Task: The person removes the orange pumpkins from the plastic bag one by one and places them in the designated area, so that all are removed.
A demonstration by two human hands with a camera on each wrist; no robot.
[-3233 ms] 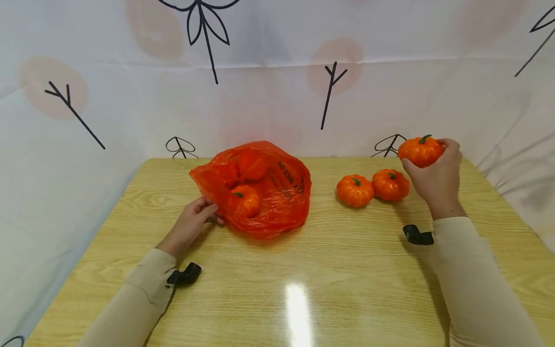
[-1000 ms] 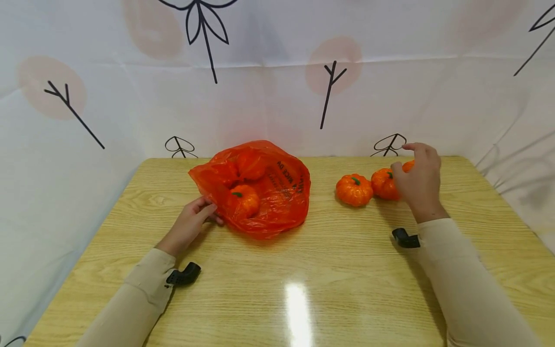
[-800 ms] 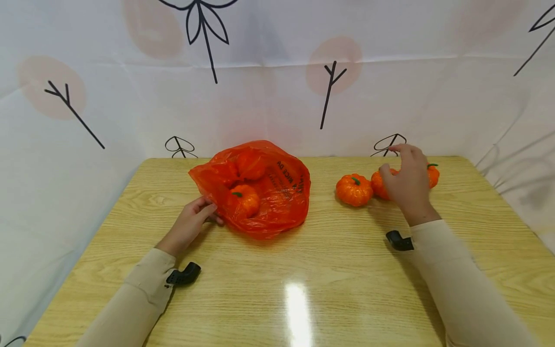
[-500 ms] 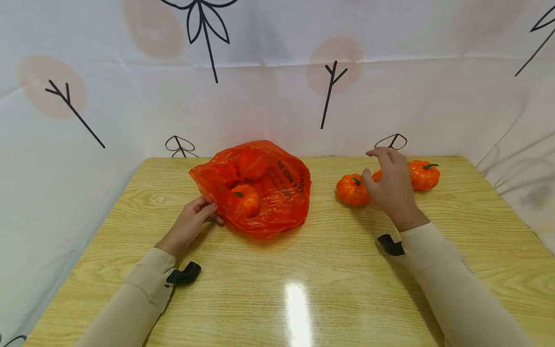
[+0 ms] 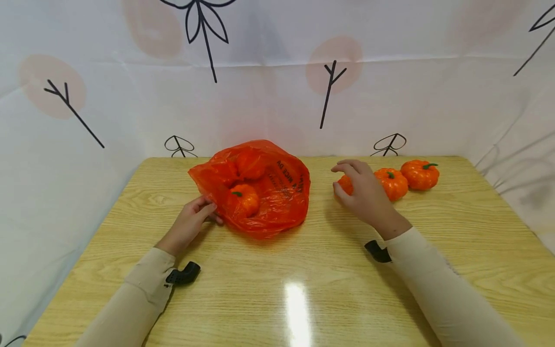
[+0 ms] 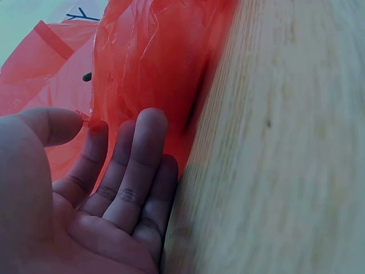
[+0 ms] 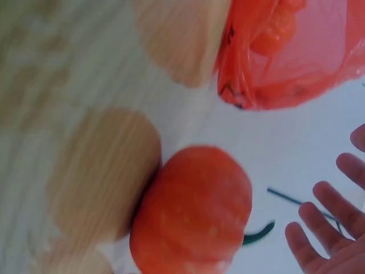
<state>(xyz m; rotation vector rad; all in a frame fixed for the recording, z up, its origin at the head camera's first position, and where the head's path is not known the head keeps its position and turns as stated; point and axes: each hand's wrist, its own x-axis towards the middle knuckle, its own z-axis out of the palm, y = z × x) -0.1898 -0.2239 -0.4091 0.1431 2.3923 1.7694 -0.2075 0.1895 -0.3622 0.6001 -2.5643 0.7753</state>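
My left hand [image 5: 191,221] pinches the edge of a thin red plastic bag [image 5: 299,202] between thumb and forefinger; the left wrist view shows the bag film [image 6: 154,51] at the fingertips. Inside the bag's open mouth sits a small orange toy pumpkin [image 5: 246,200] with a green stem, and more orange shapes show through the film. With fingers spread, my right hand [image 5: 368,197] hovers at the leftmost pumpkin [image 5: 345,184] of a row, covering much of it. In the right wrist view, its fingers [image 7: 337,206] stand apart from a pumpkin [image 7: 194,211].
Two more pumpkins are at the right of the row, a middle one [image 5: 392,185] and a right one [image 5: 420,176]. They lie on a wooden table [image 5: 243,299], whose back edge meets a white patterned cloth [image 5: 269,106].
Earlier my right hand held a pumpkin aloft; that pumpkin now rests at the row's right end. The hand has let go and moved left along the row. My left hand stays on the bag.
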